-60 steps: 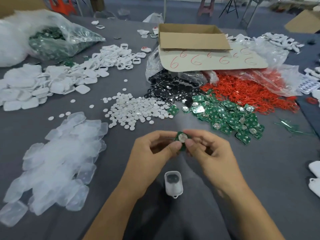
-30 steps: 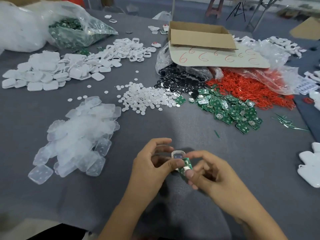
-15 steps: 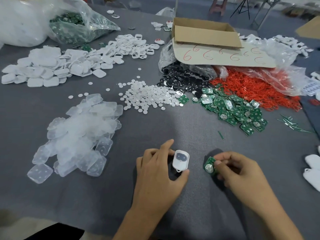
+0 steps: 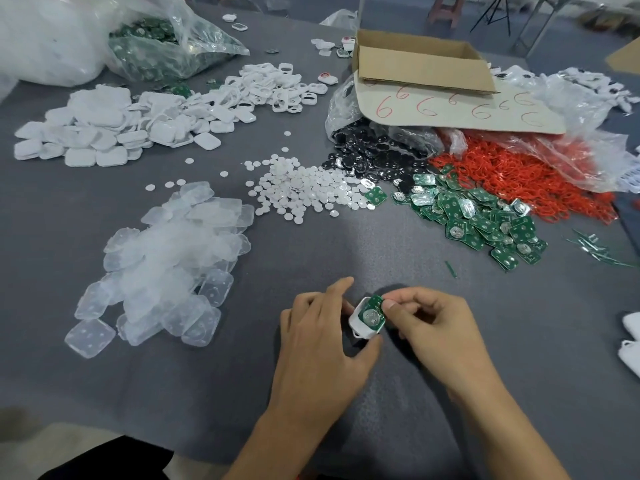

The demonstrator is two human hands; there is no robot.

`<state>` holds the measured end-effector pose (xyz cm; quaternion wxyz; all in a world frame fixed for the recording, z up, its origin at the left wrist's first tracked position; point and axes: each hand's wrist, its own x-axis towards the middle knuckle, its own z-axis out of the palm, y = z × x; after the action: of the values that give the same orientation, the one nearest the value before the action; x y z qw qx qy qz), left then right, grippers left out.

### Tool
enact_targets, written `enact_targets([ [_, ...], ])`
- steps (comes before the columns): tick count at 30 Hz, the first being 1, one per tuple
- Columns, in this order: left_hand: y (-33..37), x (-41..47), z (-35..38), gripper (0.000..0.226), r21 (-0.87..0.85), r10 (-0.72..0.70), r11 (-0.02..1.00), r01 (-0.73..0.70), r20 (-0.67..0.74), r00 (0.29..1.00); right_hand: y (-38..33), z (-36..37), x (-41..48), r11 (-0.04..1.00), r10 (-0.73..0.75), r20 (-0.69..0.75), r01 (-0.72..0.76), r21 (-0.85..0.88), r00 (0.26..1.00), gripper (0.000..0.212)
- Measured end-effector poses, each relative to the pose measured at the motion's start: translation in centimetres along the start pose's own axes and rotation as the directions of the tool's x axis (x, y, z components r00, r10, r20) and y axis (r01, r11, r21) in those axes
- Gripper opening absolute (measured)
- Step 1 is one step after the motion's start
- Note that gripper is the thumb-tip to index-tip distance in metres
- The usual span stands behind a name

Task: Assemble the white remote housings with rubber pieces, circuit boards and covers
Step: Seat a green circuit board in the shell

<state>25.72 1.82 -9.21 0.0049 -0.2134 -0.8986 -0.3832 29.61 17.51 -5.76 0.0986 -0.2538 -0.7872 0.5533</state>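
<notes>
My left hand (image 4: 320, 344) fingers clamp white housing (image 4: 356, 323) steady on desk (image 4: 207, 393) so right hand (image 4: 438, 329), pinching circuit board (image 4: 373, 311), can seat it.

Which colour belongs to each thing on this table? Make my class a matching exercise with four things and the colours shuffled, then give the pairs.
Things:
1. round discs
2. circuit board pile
3. heap of thin loops
4. cardboard box

Colours:
a. red
b. brown
c. white
d. green

Pairs: 1-c, 2-d, 3-a, 4-b
</notes>
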Motion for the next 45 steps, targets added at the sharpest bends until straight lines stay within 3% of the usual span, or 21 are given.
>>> enact_targets([
  [8,0.0,0.1,0.1,0.071,0.007,0.008,1.000,-0.008,-0.016,1.000,0.1,0.6,-0.4,1.000,-0.013,-0.029,0.012,-0.028,0.999,0.023],
  [13,0.1,0.0,0.1,0.068,0.013,0.013,1.000,-0.013,-0.031,0.999,0.2,0.6,-1.0,0.957,-0.149,-0.057,0.129,-0.260,0.987,0.017],
  [17,0.0,0.0,0.2,0.066,0.008,0.020,1.000,-0.020,-0.048,0.999,-0.2,0.2,-1.6,0.888,-0.247,0.008,0.229,-0.399,0.969,0.019],
  [26,-0.4,0.2,0.2,0.069,-0.004,0.048,0.999,-0.048,-0.034,0.998,-2.5,0.2,-0.1,0.746,-0.133,0.194,0.227,-0.626,0.972,0.015],
  [36,-0.2,0.2,0.1,0.068,0.009,0.057,0.998,-0.056,-0.047,0.997,-2.7,-0.4,0.6,0.766,-0.162,0.284,0.302,-0.567,0.945,0.015],
  [45,-0.2,0.1,0.2,0.067,0.009,0.059,0.998,-0.059,-0.064,0.996,-3.4,-0.4,0.7,0.707,-0.119,0.321,0.308,-0.637,0.939,0.013],
])
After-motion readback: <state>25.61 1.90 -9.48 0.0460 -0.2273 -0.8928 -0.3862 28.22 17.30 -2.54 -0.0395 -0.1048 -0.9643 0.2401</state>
